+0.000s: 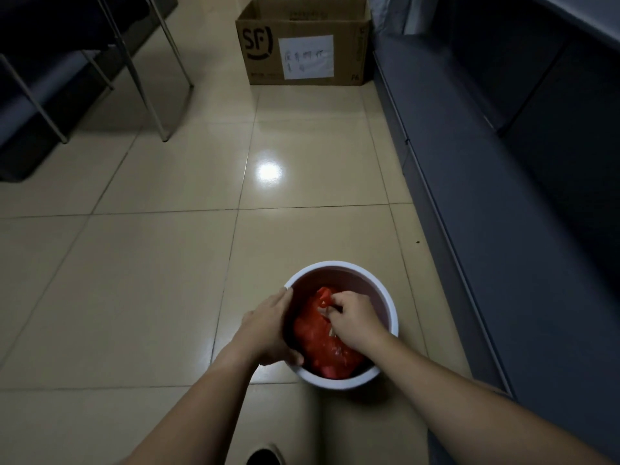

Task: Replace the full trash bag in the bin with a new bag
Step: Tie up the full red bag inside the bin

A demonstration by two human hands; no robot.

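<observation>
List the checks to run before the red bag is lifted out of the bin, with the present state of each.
1. Right hand grips the red bag near its top: ok.
2. Left hand steadies the bin at its left rim: ok.
3. Bag mouth gathered or tied shut: cannot tell, the right hand covers it.
4. Bag free of the rim all round: ok, it sits wholly inside.
5. Floor beside the bin free to set the bag down: ok.
6. New bag within reach: not ok, none in view.
</observation>
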